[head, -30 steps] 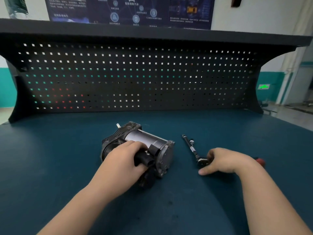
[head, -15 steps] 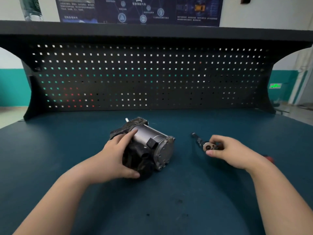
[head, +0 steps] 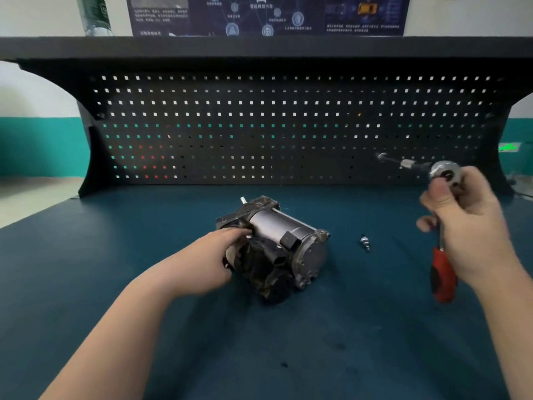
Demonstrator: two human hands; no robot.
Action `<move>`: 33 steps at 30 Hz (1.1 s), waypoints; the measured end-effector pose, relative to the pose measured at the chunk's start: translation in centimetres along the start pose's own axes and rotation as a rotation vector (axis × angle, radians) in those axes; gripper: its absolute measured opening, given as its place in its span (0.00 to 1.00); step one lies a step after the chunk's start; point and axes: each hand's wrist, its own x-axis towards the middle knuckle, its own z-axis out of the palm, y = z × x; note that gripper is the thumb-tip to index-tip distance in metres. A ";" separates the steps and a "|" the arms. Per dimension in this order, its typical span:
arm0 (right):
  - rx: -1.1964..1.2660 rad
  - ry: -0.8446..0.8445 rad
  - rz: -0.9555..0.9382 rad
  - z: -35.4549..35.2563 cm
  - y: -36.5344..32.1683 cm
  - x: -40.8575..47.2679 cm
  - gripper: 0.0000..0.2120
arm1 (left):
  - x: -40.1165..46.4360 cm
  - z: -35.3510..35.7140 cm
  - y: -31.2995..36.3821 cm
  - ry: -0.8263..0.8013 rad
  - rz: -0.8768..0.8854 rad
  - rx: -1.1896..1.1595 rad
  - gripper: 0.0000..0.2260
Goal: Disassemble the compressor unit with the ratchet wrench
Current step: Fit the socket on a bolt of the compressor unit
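We count one compressor unit [head: 277, 249] near the middle of the table [head: 86, 284], one ratchet wrench [head: 442, 226] raised above its right side, one small loose fitting [head: 365, 243] between them, and two hands: left hand [head: 213, 261], right hand [head: 467, 223].

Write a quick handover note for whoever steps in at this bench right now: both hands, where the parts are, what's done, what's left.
Left hand: rests against the compressor unit, steadying it on the blue bench.
Right hand: grips the ratchet wrench raised above the bench, red handle down, extension bar pointing left and away.
A small loose metal piece lies on the bench right of the compressor.
Done: wrench picked up.
Left: seat the wrench on the fasteners and take the unit apart; it looks fully assembled.
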 end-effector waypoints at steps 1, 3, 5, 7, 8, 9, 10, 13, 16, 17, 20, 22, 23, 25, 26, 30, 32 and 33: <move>0.090 0.015 0.000 0.2 -0.3 0.0 0.12 | 0.0 -0.2 -0.1 0.060 -0.015 -0.033 0.30; 0.231 0.045 0.008 0.2 -0.7 0.1 0.14 | 0.1 -0.3 0.0 0.173 -0.060 -0.141 0.26; 0.308 0.070 0.031 0.0 -1.0 0.2 0.14 | 0.3 -0.1 0.1 0.264 -0.065 -0.238 0.22; 0.322 0.068 0.041 0.0 -1.2 0.2 0.15 | 0.4 0.2 0.5 0.334 -0.038 -0.284 0.18; 0.318 0.062 0.037 0.1 -1.3 0.2 0.17 | 0.4 0.3 0.7 0.361 -0.023 -0.287 0.17; 0.311 0.056 0.026 0.3 -1.4 0.1 0.18 | 0.5 0.4 0.9 0.384 -0.011 -0.279 0.18; 0.296 0.050 0.014 0.4 -1.5 0.0 0.20 | 0.5 0.6 1.1 0.402 -0.006 -0.269 0.18; 0.198 0.048 0.016 0.7 -1.9 -0.3 0.26 | 0.4 1.0 2.1 0.495 0.004 -0.253 0.19; 0.136 0.048 0.107 0.7 -2.0 -0.3 0.32 | -0.2 1.2 4.6 0.727 0.177 -0.272 0.18; 0.149 0.031 0.142 0.9 -2.0 -0.3 0.32 | -0.3 1.1 5.7 0.771 0.258 -0.260 0.16; 0.278 -0.073 0.251 1.7 -2.0 -0.4 0.29 | 0.0 0.5 9.2 0.692 0.408 -0.030 0.15; 0.409 -0.117 0.380 1.9 -2.3 -0.4 0.27 | 0.4 -0.3 10.7 0.624 0.386 0.178 0.18; 0.483 -0.137 0.476 1.6 -2.5 -0.3 0.26 | 0.6 -0.7 11.1 0.616 0.360 0.223 0.19; 0.665 -0.166 0.685 1.2 -2.8 -0.1 0.23 | 1.1 -1.3 11.3 0.620 0.324 0.300 0.19; 0.773 -0.170 0.767 1.1 -2.9 0.0 0.20 | 1.3 -1.5 11.2 0.620 0.304 0.342 0.19; 1.143 -0.162 0.949 1.9 -3.0 -0.1 0.04 | 1.9 -1.9 10.0 0.622 0.282 0.380 0.21; 1.298 -0.172 1.027 2.3 -2.8 -0.2 0.10 | 1.8 -1.8 9.4 0.625 0.314 0.371 0.19; 1.378 -0.189 1.071 2.3 -2.7 -0.2 0.13 | 1.7 -1.6 9.2 0.622 0.322 0.350 0.17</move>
